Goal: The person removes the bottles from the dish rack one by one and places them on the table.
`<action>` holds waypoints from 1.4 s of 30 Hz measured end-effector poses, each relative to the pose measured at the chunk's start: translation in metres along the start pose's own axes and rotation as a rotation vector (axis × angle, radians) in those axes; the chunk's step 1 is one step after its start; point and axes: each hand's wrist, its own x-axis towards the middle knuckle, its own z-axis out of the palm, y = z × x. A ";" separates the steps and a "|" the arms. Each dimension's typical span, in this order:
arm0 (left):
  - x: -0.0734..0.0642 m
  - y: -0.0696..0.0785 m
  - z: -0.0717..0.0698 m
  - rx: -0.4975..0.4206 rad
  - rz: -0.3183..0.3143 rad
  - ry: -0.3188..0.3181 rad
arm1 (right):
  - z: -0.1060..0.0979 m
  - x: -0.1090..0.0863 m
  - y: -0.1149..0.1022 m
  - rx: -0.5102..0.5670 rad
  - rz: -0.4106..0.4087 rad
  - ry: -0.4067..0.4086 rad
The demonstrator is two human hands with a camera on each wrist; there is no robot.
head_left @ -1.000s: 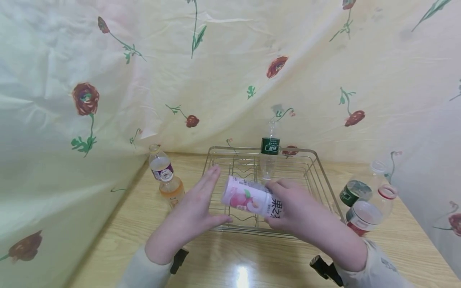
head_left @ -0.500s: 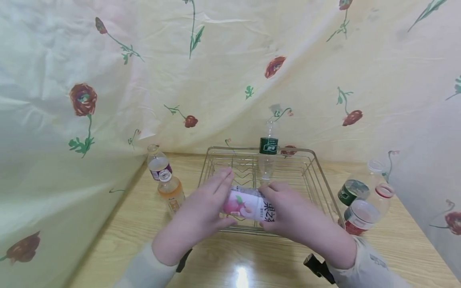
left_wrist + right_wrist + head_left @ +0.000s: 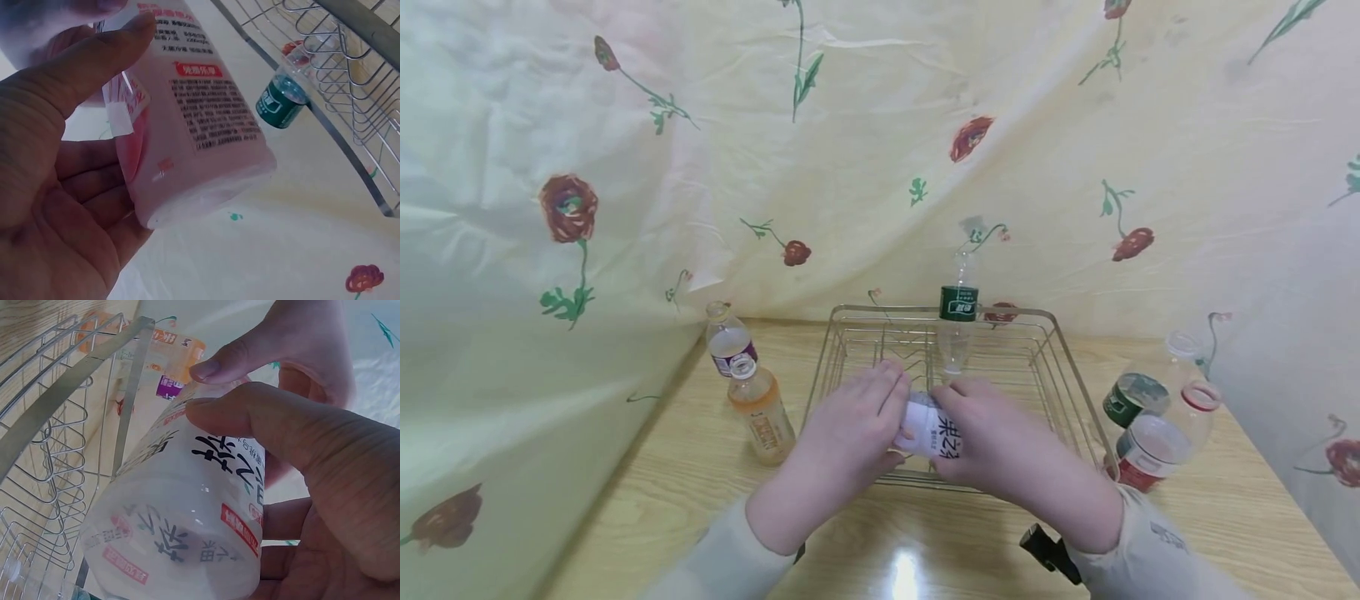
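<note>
Both hands hold a plastic drink bottle [image 3: 925,429] level over the front of a wire rack [image 3: 880,307]. It has a pale pink label with peaches and large black characters. My right hand [image 3: 1000,425] grips its right end, thumb along the near side. Around the other end, my left hand [image 3: 853,421] hides most of the peach print. In the left wrist view, thumb and fingers lie on opposite sides of the bottle [image 3: 200,144], beside a loose label flap [image 3: 125,103]. The right wrist view shows the clear end of the bottle [image 3: 175,531].
A green-labelled bottle [image 3: 958,305] stands narrow end down at the rack's back. Left of the rack are an orange-tinted bottle [image 3: 763,417] and a purple-labelled one [image 3: 730,348]. Two more stand right, one green-labelled [image 3: 1135,402], one red-rimmed [image 3: 1161,450]. Flowered cloth hangs behind.
My left hand has moved right, from apart from the bottle to gripping its left end, covering the peach picture. My right hand has shifted slightly left with the bottle.
</note>
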 end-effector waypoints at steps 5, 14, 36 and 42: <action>0.000 0.003 0.006 0.038 0.000 -0.019 | 0.001 0.001 0.000 -0.025 0.001 -0.003; -0.002 0.004 0.015 0.033 0.007 0.093 | 0.004 0.000 -0.003 -0.054 0.002 -0.006; -0.024 -0.010 0.022 -0.166 -0.094 0.170 | -0.023 -0.026 0.009 0.201 0.175 0.039; -0.034 -0.014 0.023 -0.200 -0.159 0.174 | -0.037 -0.037 0.023 0.192 0.233 0.087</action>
